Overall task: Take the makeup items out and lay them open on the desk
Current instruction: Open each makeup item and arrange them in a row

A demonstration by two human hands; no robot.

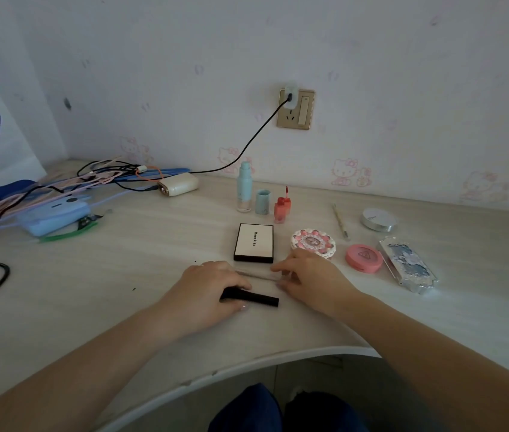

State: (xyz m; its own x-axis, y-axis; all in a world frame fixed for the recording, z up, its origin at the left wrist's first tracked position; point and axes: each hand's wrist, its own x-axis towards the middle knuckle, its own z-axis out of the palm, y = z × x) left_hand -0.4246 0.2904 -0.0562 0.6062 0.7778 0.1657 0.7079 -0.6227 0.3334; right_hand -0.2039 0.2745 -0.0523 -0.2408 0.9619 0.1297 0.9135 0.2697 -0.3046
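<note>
My left hand rests on the desk with its fingers closed on a black stick-shaped tube. My right hand pinches the end of a thin pale stick lying between the two hands. Behind them lie a white "Mooekiss" palette, shut, and a round pink-and-white frilled compact. Further back stand a mint bottle with its cap off beside it, and a coral lip gloss. To the right are a pink round compact, a silver-blue palette, a silver compact and a thin tool.
A tangle of cables and hangers, a blue device and a cream power bank crowd the desk's back left. A black cable runs to the wall socket. The desk's curved front edge is close to me.
</note>
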